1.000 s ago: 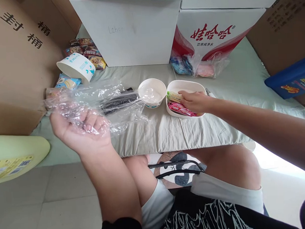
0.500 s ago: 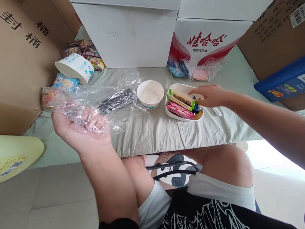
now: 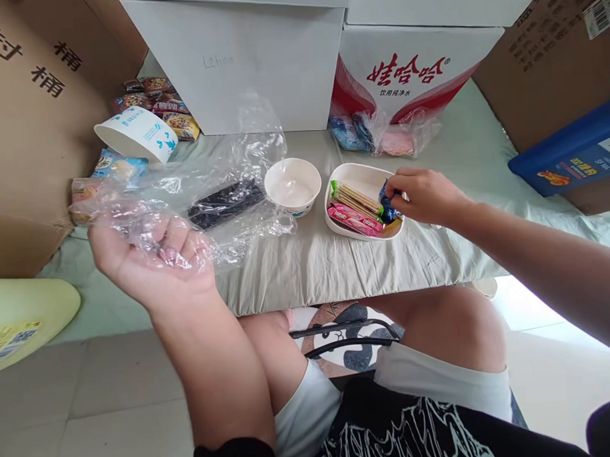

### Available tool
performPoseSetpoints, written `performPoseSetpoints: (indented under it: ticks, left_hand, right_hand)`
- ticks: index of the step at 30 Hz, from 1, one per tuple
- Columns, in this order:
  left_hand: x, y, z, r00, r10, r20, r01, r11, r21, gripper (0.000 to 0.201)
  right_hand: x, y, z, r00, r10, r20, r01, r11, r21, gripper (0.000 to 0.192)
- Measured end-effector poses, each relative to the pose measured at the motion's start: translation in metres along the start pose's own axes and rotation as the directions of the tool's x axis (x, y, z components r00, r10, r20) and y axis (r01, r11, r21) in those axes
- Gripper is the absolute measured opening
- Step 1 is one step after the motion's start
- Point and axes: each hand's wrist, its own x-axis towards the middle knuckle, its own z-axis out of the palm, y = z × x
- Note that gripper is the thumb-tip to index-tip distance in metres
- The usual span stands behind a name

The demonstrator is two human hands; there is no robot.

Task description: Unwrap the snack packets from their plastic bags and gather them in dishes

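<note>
The blue snack packet (image 3: 387,204) sits at the right end of the white tray (image 3: 362,175), pinched between the fingertips of the right hand (image 3: 424,196), which curls closed on it from the right side. Beside it in the tray lie a green-edged wafer packet (image 3: 354,197) and a pink wafer packet (image 3: 352,219), side by side and slanting across the tray's left half. The tray rests on the table (image 3: 336,264), which is covered with a pale cloth. Just left of the tray stands a small white bowl (image 3: 292,186), upright, near the tray; whether they touch I cannot tell.

The left hand (image 3: 153,257) is raised palm-up in front of the table's left part, fingers curled closed on a crumpled clear plastic bag (image 3: 223,178) that spreads from the palm back over the table. A dark flat object (image 3: 225,203) shows through the plastic, lying on the cloth left of the bowl.

Further back on the left, a white paper cup (image 3: 135,133) with blue print lies on its side, with a heap of snack packets (image 3: 158,107) behind it. A large white box (image 3: 259,63) stands at the rear, and next to it a red-and-white carton (image 3: 409,68) with a bag of packets (image 3: 382,138) at its foot. Brown cardboard boxes (image 3: 36,131) flank both sides
</note>
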Motion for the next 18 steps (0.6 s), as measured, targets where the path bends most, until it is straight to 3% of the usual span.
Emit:
performPoseSetpoints:
  ticks: [7, 9, 13, 15, 18]
  left_hand:
    - [0.0, -0.001, -0.008, 0.997, -0.03, 0.071, 0.037, 0.995, -0.097, 0.038]
    - [-0.003, 0.001, -0.004, 0.997, -0.058, 0.057, 0.064, 0.991, -0.118, 0.045]
    - [-0.013, 0.005, 0.014, 0.989, -0.136, -0.053, 0.127, 0.982, -0.139, 0.061]
    - [-0.017, 0.004, 0.021, 0.985, -0.134, -0.104, 0.117, 0.981, -0.157, 0.064]
    - [-0.017, 0.003, 0.021, 0.988, -0.124, -0.09, 0.109, 0.982, -0.156, 0.066]
  right_hand:
    - [0.02, 0.0, -0.001, 0.975, 0.008, 0.223, 0.009, 0.997, -0.076, 0.033]
    - [0.022, -0.002, -0.005, 0.985, 0.026, 0.172, -0.016, 0.998, -0.061, 0.037]
    - [0.027, -0.016, -0.011, 0.997, 0.037, -0.074, -0.029, 0.994, 0.105, 0.041]
    - [0.03, -0.025, -0.006, 0.998, 0.009, -0.063, 0.0, 0.99, 0.142, 0.039]
    - [0.035, -0.034, 0.006, 0.995, -0.061, 0.081, 0.053, 0.994, 0.097, 0.033]
